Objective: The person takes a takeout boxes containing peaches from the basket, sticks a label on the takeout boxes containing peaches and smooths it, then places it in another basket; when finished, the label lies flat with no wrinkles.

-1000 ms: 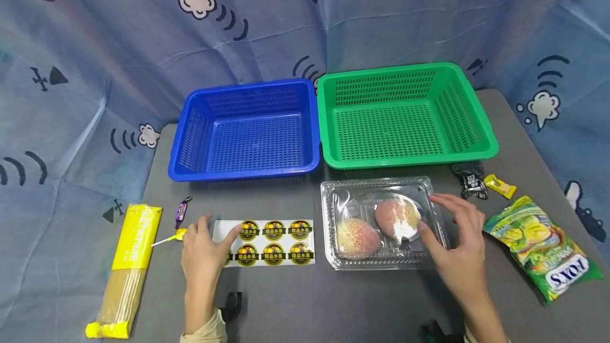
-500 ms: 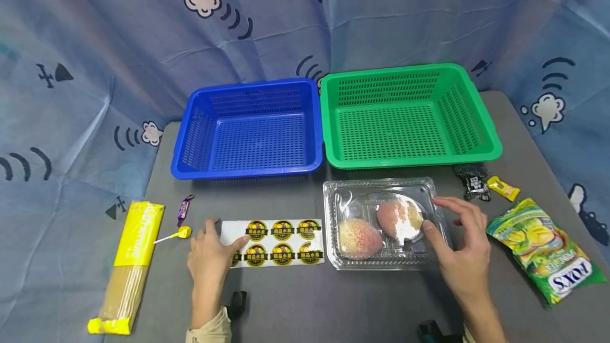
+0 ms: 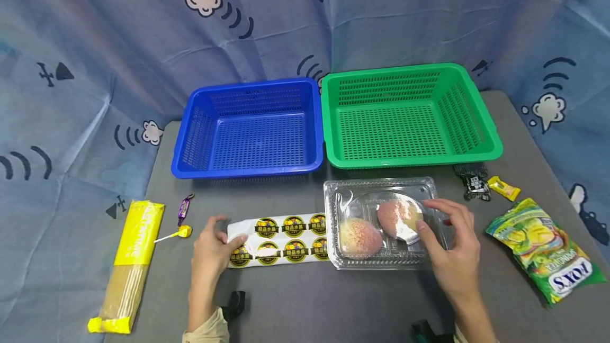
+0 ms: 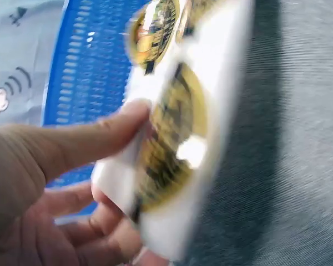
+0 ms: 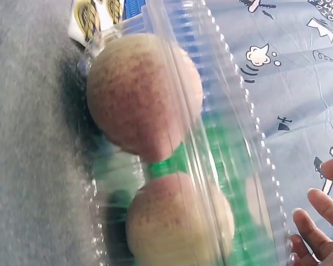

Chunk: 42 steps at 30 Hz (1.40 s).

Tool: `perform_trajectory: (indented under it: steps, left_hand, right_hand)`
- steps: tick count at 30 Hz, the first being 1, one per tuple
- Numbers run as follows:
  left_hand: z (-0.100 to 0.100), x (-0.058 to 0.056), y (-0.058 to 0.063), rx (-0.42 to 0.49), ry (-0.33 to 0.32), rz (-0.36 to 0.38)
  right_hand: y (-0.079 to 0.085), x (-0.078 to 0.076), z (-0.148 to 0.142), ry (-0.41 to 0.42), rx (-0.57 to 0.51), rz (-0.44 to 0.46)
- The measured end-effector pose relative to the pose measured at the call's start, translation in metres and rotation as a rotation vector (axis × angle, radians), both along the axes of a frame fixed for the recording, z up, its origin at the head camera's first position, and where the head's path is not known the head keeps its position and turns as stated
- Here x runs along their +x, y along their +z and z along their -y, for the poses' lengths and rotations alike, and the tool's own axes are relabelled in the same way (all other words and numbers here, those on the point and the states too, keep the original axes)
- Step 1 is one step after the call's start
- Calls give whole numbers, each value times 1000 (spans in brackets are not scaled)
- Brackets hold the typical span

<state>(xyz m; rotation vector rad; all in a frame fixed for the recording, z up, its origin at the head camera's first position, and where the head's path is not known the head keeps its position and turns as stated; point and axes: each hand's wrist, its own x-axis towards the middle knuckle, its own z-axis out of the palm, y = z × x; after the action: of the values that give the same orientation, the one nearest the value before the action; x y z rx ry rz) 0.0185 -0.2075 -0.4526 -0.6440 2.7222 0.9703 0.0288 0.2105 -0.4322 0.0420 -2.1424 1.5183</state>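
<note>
My left hand (image 3: 209, 250) pinches the left end of a white sheet of round stickers (image 3: 281, 242), thumb on top and fingers below. In the left wrist view that end of the sticker sheet (image 4: 186, 50) is raised and bends. Its right end meets the left rim of a clear plastic fruit box (image 3: 352, 187). Inside the closed box lie two peaches, one at left (image 3: 361, 238) and one at right (image 3: 397, 217). My right hand (image 3: 457, 258) is at the box's right side, fingers loosely bent; the right wrist view shows fingers (image 5: 316, 219) spread beside the lid.
A blue basket (image 3: 248, 175) and a green basket (image 3: 410, 163) stand behind. At left lie a noodle pack (image 3: 126, 263), a lollipop (image 3: 183, 232) and a purple-wrapped candy (image 3: 183, 208). At right are a black packet (image 3: 475, 187), a yellow candy (image 3: 503, 188) and a green FOX'S bag (image 3: 545, 250).
My left hand has taken hold of the sticker sheet's left end, raised it and moved it right, up against the fruit box. My right hand has shifted slightly left over the box's edge.
</note>
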Motion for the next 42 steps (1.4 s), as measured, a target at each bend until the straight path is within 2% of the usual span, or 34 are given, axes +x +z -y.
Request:
perform_trajectory:
  steps: [4, 10, 13, 16, 21, 28, 35, 42]
  left_hand:
    - [3, -2, 6, 159, -23, -81]
    - [0, -2, 15, 533, 18, -125]
    - [-4, -1, 20, 623, 11, -148]
    - [-9, 0, 28, 627, 0, -184]
    - [-20, 4, 43, 642, -17, -255]
    - [-37, 8, 61, 696, -84, -380]
    - [-52, 13, 76, 733, -148, -422]
    - [-66, 16, 81, 771, -252, -502]
  right_hand:
    - [2, 0, 4, -2, 10, 21]
    - [-1, -2, 14, 48, -5, -19]
    - [-4, -3, 21, 79, 1, -61]
    - [-4, -3, 28, 105, 17, -62]
    - [0, -1, 38, 180, 21, 7]
    - [4, -1, 53, 242, 36, 64]
    - [6, -6, 73, 314, 69, 38]
    - [9, -8, 96, 415, 110, 21]
